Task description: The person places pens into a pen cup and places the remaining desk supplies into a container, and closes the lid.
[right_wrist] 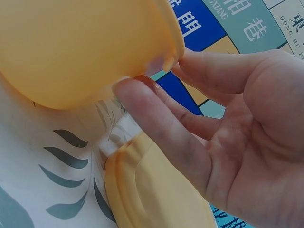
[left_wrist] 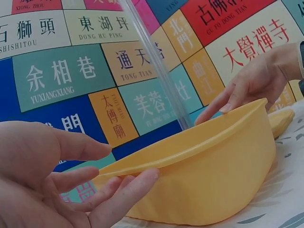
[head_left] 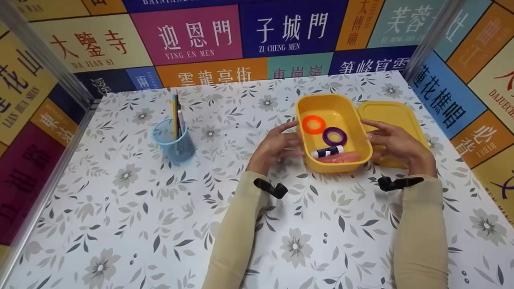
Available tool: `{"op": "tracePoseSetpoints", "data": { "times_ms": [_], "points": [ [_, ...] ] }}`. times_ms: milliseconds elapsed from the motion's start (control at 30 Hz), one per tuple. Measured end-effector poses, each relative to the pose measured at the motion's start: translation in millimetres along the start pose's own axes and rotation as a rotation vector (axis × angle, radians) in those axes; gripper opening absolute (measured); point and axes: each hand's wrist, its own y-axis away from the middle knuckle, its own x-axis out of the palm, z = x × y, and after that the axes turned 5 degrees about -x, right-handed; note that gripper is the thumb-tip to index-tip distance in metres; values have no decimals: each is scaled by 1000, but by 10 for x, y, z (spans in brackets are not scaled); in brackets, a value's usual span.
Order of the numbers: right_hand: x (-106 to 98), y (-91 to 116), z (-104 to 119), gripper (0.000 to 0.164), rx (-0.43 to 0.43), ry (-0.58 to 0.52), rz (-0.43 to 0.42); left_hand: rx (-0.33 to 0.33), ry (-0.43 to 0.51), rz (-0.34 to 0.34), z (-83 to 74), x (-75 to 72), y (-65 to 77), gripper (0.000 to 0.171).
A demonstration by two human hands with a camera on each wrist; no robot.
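A yellow plastic box (head_left: 341,164) stands between the two hands. Inside it lie an orange tape ring (head_left: 314,116), a purple-edged tape roll (head_left: 327,141), a glue stick (head_left: 338,150) and pinkish items (head_left: 341,157). On the box's left side, the left hand (head_left: 277,143) has its fingers spread and fairly straight, fingertips at the rim in the left wrist view. From the opposite side, the right hand (head_left: 395,142) touches the rim and outer wall with extended fingers (right_wrist: 156,118). Neither hand's fingers wrap round the box. The yellow lid (head_left: 395,114) lies just beyond it, partly behind the right hand.
A light blue mesh cup (head_left: 173,150) holding several pens and pencils (head_left: 175,116) stands at the left. Printed panels (head_left: 192,36) wall the flowered tabletop (head_left: 160,224) at the back and both sides. Each wrist wears a black camera strap (head_left: 267,186).
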Motion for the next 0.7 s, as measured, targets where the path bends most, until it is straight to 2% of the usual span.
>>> {"op": "tracePoseSetpoints", "data": {
  "times_ms": [300, 433, 700],
  "points": [
    [-8, 13, -8, 61, -3, -12, 7, 36, -24, -19, 77, 57, -32, 60],
    [-5, 19, -3, 61, 0, -6, 8, 51, -37, -43, 108, 79, -58, 60],
    [-11, 25, 9, 64, 10, -23, 4, 65, -38, -46, 129, 88, -78, 58]
  ]
}}
